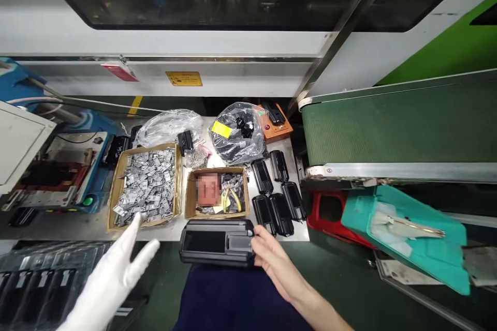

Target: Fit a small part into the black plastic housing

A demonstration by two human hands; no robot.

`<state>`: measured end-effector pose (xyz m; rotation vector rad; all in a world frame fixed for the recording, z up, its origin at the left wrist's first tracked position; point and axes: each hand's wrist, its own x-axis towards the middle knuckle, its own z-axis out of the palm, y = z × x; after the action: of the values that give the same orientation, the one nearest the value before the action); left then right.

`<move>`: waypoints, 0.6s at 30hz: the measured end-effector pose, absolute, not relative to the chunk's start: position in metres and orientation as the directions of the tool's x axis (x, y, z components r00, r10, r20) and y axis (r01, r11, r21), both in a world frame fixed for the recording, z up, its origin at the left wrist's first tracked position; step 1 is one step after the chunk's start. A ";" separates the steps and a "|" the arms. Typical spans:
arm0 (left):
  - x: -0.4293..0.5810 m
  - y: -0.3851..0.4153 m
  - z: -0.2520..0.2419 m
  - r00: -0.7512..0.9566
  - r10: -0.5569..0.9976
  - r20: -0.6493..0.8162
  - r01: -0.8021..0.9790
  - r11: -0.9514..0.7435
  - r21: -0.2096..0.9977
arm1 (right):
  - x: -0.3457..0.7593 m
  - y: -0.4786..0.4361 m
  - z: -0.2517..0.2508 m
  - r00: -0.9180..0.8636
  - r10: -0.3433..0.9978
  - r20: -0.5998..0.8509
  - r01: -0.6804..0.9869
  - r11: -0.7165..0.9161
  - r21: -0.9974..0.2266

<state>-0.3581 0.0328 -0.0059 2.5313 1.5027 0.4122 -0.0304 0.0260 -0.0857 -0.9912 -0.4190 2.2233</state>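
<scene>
My right hand (272,258), bare, grips the right end of a long black plastic housing (205,241). The housing lies level above my lap, at the front edge of the metal table. It has a dark rectangular window on its left half and a greyish inset on its right. My left hand (120,269), in a white glove, has thumb and forefinger spread with nothing between them. Its fingertip overlaps the front edge of a cardboard box (178,181) of small grey clip-like parts (149,183); I cannot tell whether it touches them.
A smaller cardboard box (189,194) holds yellow-handled pliers (232,199) and dark bits. Several black housings (263,176) lie right of it. Plastic bags (238,134) and an orange fixture (279,132) stand behind. A green conveyor (399,129) and teal bin (423,238) are right; a blue-framed machine (87,191) is left.
</scene>
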 end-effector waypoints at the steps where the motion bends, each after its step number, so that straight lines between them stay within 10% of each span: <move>1: -0.352 0.033 -0.009 0.450 0.881 0.147 0.837 -0.473 0.275 | -0.034 0.024 -0.083 -0.517 0.676 -0.526 -0.406 -0.734 -0.544; 14: -0.319 0.032 -0.052 0.636 0.739 0.220 0.755 -0.656 0.022 | -0.078 0.044 -0.066 -0.621 0.664 -0.417 -0.195 -0.646 -0.738; 18: -0.351 0.030 -0.053 0.234 0.972 0.038 0.959 -0.237 0.157 | -0.107 0.097 -0.118 -0.409 0.694 -0.593 0.261 -0.534 -0.804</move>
<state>-0.3505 0.0304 -0.0527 2.3865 1.8744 0.1933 -0.1070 0.0974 -0.1181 -1.4948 -1.3119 2.0171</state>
